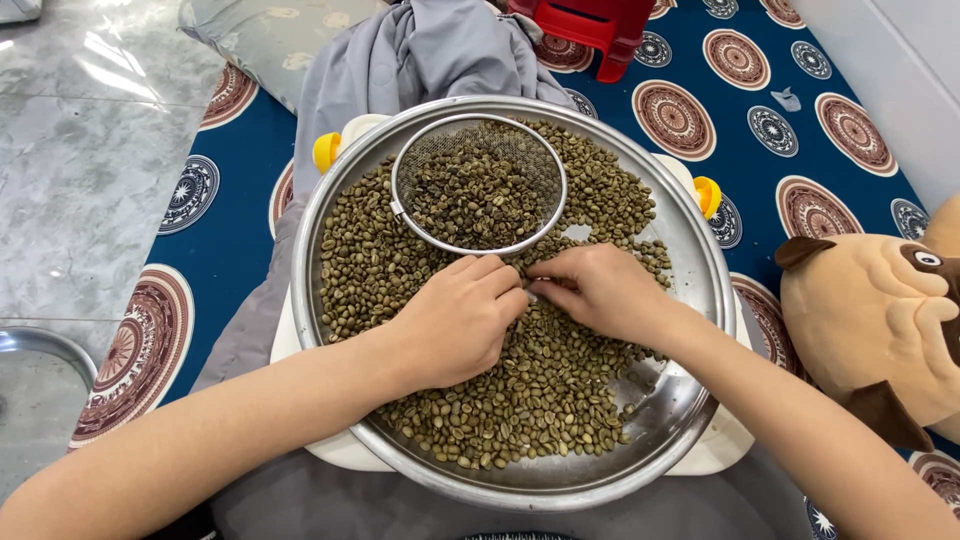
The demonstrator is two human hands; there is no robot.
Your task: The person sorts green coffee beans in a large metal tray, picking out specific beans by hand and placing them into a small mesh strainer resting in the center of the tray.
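A wide round steel tray rests on a white support on my lap and holds a thick layer of greenish unroasted coffee beans. A small wire-mesh sieve with more beans sits in the tray's far part. My left hand lies knuckles-up on the beans in the middle, fingers curled. My right hand is beside it, fingertips touching the left hand's fingertips and pinching among the beans. Whether either hand holds beans is hidden.
A grey cloth lies beyond the tray. A red plastic stool stands at the top. A plush dog toy sits at the right on a blue patterned mat. Marble floor and a metal rim are at the left.
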